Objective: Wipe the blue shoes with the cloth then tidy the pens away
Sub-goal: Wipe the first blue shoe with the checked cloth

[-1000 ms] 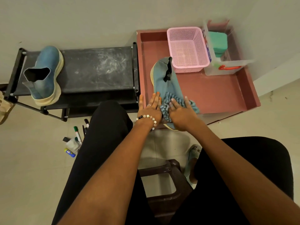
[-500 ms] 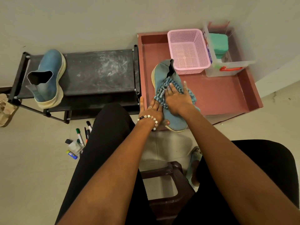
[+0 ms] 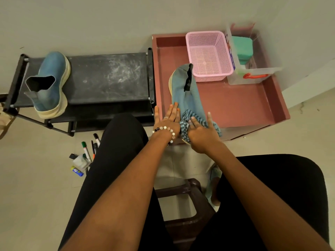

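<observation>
pressing the striped cloth (image 3: 188,122) onto the blue shoe (image 3: 186,95) in the red tray (image 3: 235,105) at 1 o'clock, my right hand (image 3: 201,134) lies flat, fingers spread; my left hand (image 3: 167,120) steadies it, fingers straight. pens (image 3: 88,151) lie on the floor at 9 o'clock.

Plain pale wall (image 3: 108,19) at back. Beige tiled floor (image 3: 32,196). Black metal shoe rack (image 3: 108,78) against wall, dusty top. Reddish-brown tray-like surface (image 3: 235,104) just beside it. Dark brown plastic stool (image 3: 186,225) below. Soft, even light.
</observation>
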Demonstrator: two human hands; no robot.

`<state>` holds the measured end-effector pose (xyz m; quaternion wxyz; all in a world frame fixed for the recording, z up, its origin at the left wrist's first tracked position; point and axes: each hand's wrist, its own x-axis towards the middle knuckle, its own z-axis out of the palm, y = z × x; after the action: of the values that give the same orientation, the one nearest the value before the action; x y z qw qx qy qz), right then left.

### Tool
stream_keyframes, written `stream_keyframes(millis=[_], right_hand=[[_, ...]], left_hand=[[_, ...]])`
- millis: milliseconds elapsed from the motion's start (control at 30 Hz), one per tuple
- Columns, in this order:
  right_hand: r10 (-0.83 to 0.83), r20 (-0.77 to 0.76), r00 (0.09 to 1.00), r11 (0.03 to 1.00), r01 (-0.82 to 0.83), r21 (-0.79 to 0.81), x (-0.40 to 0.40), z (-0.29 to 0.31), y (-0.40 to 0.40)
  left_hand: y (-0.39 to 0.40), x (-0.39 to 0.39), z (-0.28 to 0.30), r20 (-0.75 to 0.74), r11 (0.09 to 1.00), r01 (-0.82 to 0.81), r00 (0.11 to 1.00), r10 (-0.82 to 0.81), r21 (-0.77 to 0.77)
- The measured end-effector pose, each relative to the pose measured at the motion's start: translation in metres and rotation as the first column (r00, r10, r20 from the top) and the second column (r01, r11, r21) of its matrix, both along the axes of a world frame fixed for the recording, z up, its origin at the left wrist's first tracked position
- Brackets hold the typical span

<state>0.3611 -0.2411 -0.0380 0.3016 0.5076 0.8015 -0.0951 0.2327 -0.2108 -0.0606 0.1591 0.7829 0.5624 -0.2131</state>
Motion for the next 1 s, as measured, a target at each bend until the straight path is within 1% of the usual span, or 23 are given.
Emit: stream_keyframes(millis=[67, 133, 233, 367, 533, 600, 700, 767, 867, 1000], right_hand=[[-0.018, 0.034, 0.999, 0.999, 0.017, 0.034, -0.005, -0.003, 0.013], [-0.04, 0.056, 0.998, 0.997, 0.036, 0.064, -0.008, -0.008, 0.031], [-0.065, 0.055, 0.996, 0.99, 0.057, 0.129, -0.013, -0.009, 0.063], [-0.091, 0.037, 0.995, 0.991, 0.087, 0.1, -0.024, -0.002, 0.087], [-0.032, 0.043, 0.999, 0.992, 0.027, 0.122, -0.018, -0.002, 0.067], [-0.008, 0.023, 1.0, 0.998, 0.007, 0.069, -0.012, -0.003, 0.044], [-0.017, -0.034, 0.999, 1.0, 0.017, -0.006, -0.002, 0.001, 0.004], [-0.033, -0.046, 0.998, 0.999, 0.032, -0.019, 0.001, 0.005, -0.01], [-0.038, -0.009, 0.999, 0.999, 0.038, 0.025, -0.003, 0.005, -0.004], [-0.087, 0.046, 0.995, 0.992, 0.082, 0.091, -0.01, -0.005, 0.027]], left_hand=[[0.003, -0.001, 0.001, -0.004, 1.0, -0.003, 1.0, 0.002, -0.025], [0.004, -0.001, 0.001, 0.024, 0.997, -0.004, 1.0, 0.005, -0.072], [0.006, -0.002, 0.002, 0.053, 0.995, -0.001, 0.999, 0.006, -0.096], [0.008, -0.001, 0.001, 0.021, 0.995, -0.021, 1.0, 0.023, -0.1], [0.007, -0.001, 0.001, 0.025, 0.995, -0.02, 0.999, 0.023, -0.098], [0.005, -0.002, 0.002, 0.029, 0.996, -0.008, 1.0, 0.01, -0.088], [0.0, 0.0, 0.002, -0.003, 1.0, 0.001, 1.0, -0.001, -0.028], [-0.001, 0.0, 0.004, -0.008, 1.0, 0.001, 1.0, -0.001, 0.005], [-0.001, 0.001, 0.004, -0.005, 1.0, -0.006, 1.0, 0.006, 0.007], [0.003, -0.001, 0.002, 0.015, 0.998, 0.001, 1.0, 0.0, -0.069]])
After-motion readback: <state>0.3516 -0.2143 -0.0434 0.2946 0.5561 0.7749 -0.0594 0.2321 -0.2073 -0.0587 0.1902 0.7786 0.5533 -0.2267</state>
